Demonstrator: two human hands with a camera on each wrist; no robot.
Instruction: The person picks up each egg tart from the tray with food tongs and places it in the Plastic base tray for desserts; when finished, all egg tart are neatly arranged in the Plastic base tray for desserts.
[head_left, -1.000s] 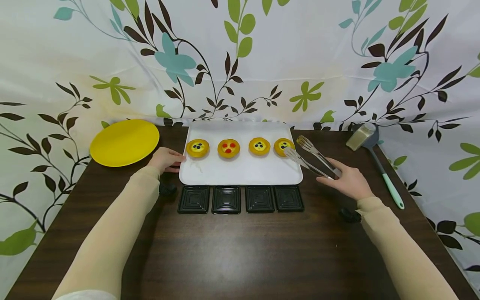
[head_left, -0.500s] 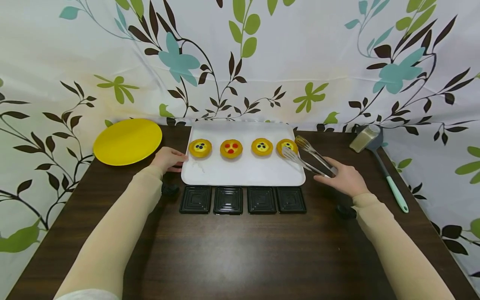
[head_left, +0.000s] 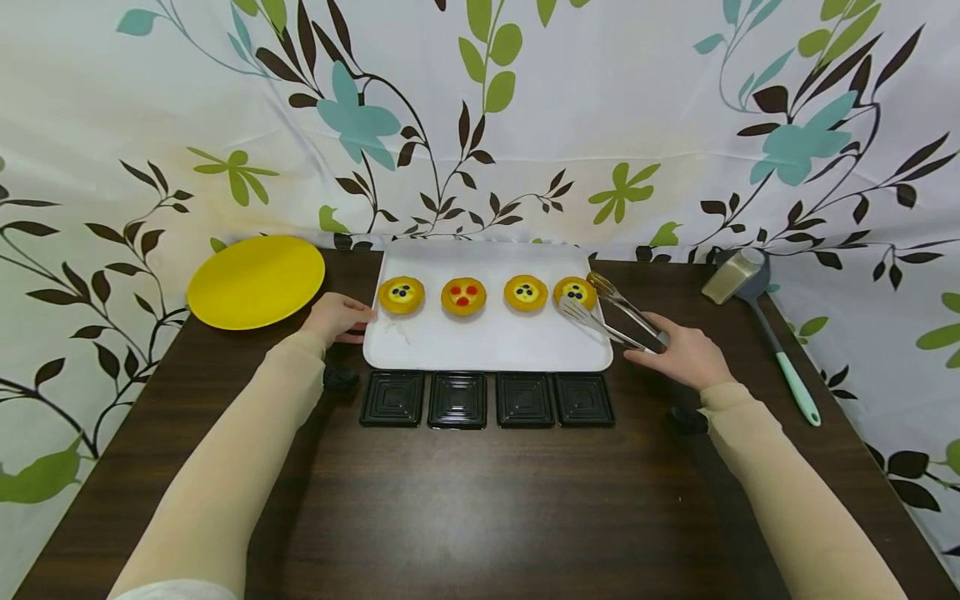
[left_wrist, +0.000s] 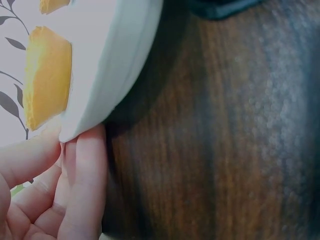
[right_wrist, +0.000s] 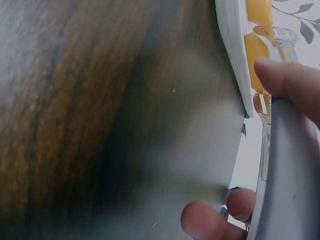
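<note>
On a white tray [head_left: 487, 346] sit several egg tarts in a row; the leftmost tart [head_left: 401, 295] has dark blue dots, and another tart [head_left: 463, 297] bears red ones. My left hand [head_left: 337, 319] pinches the tray's left rim, thumb above and fingers below, as the left wrist view shows. Metal tongs [head_left: 628, 310] are gripped in my right hand [head_left: 686, 357], their two arms spread around the rightmost tart [head_left: 575, 289]. One tong head overlaps that tart's front, the other lies by its right side. In the right wrist view the tongs' handle [right_wrist: 290, 165] runs between thumb and fingers.
Several black square plastic trays, such as this one [head_left: 392, 399], line the tray's front edge. A yellow plate [head_left: 257, 282] lies at the back left. At the right are a spatula with a mint handle [head_left: 797, 387] and a small container [head_left: 732, 275]. A patterned cloth [head_left: 480, 125] hangs behind.
My right hand has shifted slightly left, bringing the tongs closer around the rightmost tart. My left hand stays at the tray's rim. The camera view has shifted a little.
</note>
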